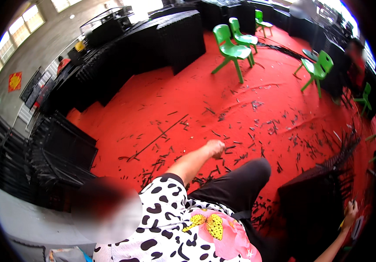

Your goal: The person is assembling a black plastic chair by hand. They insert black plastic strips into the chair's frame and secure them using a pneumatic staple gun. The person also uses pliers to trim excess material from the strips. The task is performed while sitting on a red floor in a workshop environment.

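Observation:
My right hand (351,210) is at the far lower right, its forearm rising from the lower edge. The fingers are closed around something small and dark that I cannot make out. A bit of yellow (341,224) shows beside the wrist. Close to this hand stands a large black stack (306,205), with thin black strips (343,166) fanned along its far side. My left hand is out of view. Another person in a black-spotted white shirt (166,227) fills the lower middle; that person's closed hand (216,148) hangs over the red floor.
Short black offcuts (253,135) litter the red floor covering (153,100). Green plastic chairs (231,50) stand farther back, one green chair (319,70) at the right. Stacked black frames (61,148) line the left side. Another person (356,65) sits at the far right.

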Tool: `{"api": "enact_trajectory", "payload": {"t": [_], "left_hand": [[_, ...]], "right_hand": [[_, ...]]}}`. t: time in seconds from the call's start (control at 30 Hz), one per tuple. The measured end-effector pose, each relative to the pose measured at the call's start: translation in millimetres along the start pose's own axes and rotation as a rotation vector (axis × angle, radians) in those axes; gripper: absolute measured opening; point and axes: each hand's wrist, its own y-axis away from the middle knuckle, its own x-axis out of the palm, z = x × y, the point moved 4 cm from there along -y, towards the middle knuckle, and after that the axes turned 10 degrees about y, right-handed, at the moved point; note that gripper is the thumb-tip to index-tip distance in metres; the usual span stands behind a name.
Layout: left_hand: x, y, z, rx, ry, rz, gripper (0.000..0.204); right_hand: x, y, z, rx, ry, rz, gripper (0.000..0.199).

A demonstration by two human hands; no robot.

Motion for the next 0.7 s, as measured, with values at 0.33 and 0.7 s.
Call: {"api": "enact_trajectory", "payload": {"t": [0.33, 0.7], "left_hand": [[-122, -32, -224, 0.590, 0.031, -0.021, 0.016], [-43, 112, -496, 1.689, 0.132, -0.164, 0.019]], "right_hand": [[4, 25, 51, -0.172, 0.199, -0.250, 0.019], [7, 62, 81, -0.033, 0.090, -0.246, 0.025]]}}
